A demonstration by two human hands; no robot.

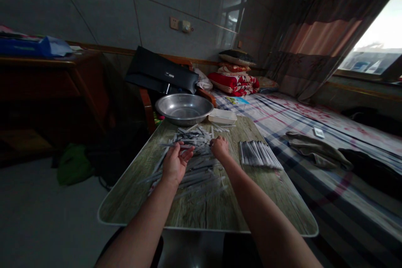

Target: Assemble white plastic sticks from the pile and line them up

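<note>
Slim white and dark pen-like tubes (196, 136) lie in a loose pile across the middle of the small table, with more of them (197, 176) spread toward me. My left hand (176, 164) is over the pile's left side, palm partly up, thumb and fingers curled around what looks like one thin pen-like tube (167, 145). At the pile's right edge, my right hand (219, 148) has its fingers bent together, their tips hidden or blurred. To its right, a neat row of clear pen-like tubes with dark ends (259, 154) lies side by side on the table.
A wide metal basin (185, 109) and a shallow white plastic tray (222, 116) stand at the far end of the wood-patterned table (132, 201). Behind them a black case (163, 71) rests on a wooden chair. A bed with checked sheets (276, 117) runs along the right.
</note>
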